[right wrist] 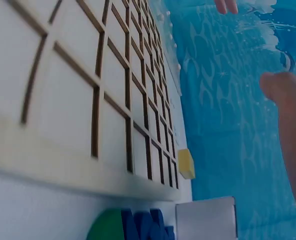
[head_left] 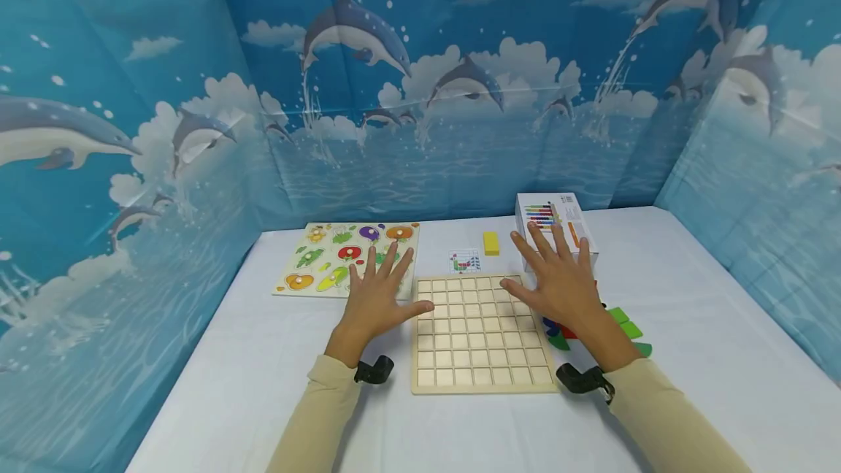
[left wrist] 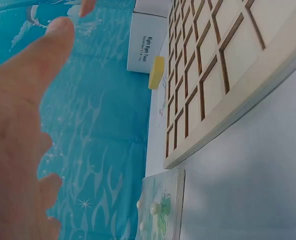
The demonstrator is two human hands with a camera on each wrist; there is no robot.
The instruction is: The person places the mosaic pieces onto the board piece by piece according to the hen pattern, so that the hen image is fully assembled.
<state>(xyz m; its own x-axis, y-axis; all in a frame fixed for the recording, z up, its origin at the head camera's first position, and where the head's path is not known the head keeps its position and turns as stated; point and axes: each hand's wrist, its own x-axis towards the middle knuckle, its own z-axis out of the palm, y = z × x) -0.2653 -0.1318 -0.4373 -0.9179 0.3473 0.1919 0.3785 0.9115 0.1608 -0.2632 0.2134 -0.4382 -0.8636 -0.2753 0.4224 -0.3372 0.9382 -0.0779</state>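
Both hands hover with fingers spread and hold nothing. My left hand [head_left: 377, 303] is over the gap between the vegetable puzzle board [head_left: 315, 258] and the wooden grid board [head_left: 486, 334], its thumb reaching over the grid's left edge. My right hand [head_left: 561, 287] overlaps the grid's upper right side in the head view. Partly hidden under the right forearm lie green blocks [head_left: 631, 329] and some red and blue pieces. In the left wrist view the grid's wooden frame [left wrist: 228, 120] stands beside the hand, and the right wrist view shows a blue piece [right wrist: 143, 225] by the grid's edge.
Behind the grid lie a yellow block [head_left: 490, 243] and a small printed card [head_left: 464, 261]. A white box [head_left: 558, 210] with coloured pictures stands at the back right. A dolphin-print curtain [head_left: 427, 159] encloses the white table [head_left: 263, 400] at the back and sides.
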